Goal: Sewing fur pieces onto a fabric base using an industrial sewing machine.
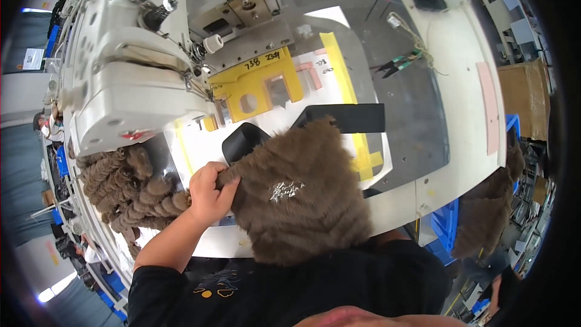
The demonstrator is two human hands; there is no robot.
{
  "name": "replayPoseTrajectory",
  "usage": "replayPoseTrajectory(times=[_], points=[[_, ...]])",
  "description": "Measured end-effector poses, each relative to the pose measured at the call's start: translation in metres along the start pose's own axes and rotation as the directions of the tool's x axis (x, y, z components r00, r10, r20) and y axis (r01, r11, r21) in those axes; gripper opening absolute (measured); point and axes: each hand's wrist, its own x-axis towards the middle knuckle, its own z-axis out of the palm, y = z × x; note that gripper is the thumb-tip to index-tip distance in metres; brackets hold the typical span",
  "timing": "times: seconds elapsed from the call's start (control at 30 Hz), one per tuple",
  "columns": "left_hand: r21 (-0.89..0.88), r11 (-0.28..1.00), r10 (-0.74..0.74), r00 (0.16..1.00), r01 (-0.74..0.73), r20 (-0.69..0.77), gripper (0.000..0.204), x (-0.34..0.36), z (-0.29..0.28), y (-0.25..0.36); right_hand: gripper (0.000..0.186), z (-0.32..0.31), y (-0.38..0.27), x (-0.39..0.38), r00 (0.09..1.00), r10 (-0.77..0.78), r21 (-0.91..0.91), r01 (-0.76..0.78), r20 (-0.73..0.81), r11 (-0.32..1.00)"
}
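A brown fur piece (308, 200) with pale embroidered lettering hangs in front of me, over the near edge of the work table. My left hand (215, 192) is closed on its upper left corner, thumb over the front. The right forearm passes behind the fur's lower right side, and the fur hides my right hand. Beyond the fur's top edge, a wide black strip (360, 118) lies on the white sheet (290, 112), with a curled black part (242, 142) near my left hand. Whether the strip is joined to the fur, I cannot tell.
A large white sewing machine (133, 103) stands at the left, beside a yellow template (248, 88). Bunched brown fur pieces (130, 184) lie below it. Thread snips (399, 63) rest on the table's far right. A blue crate (445, 227) with brown fur (484, 218) stands right.
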Motion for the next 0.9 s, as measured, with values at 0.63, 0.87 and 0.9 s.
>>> replayPoseTrajectory(times=[0.63,0.87,0.9], points=[[-0.636,0.770,0.045,0.991,0.043,0.122,0.054,0.025,-0.006,0.034,0.033,-0.157,0.151,-0.253,0.810,-0.318,-0.565,0.576,0.493,0.591],[-0.570,0.815,0.212,0.969,-0.102,0.129,0.064,-0.004,-0.045,0.050,0.041,-0.161,-0.017,-0.228,0.345,-0.905,0.026,0.936,-0.248,0.350],[-0.631,0.772,0.207,0.969,-0.077,0.135,0.066,-0.009,-0.052,0.048,0.044,-0.156,-0.036,-0.220,0.361,-0.905,0.160,0.930,-0.225,0.332]])
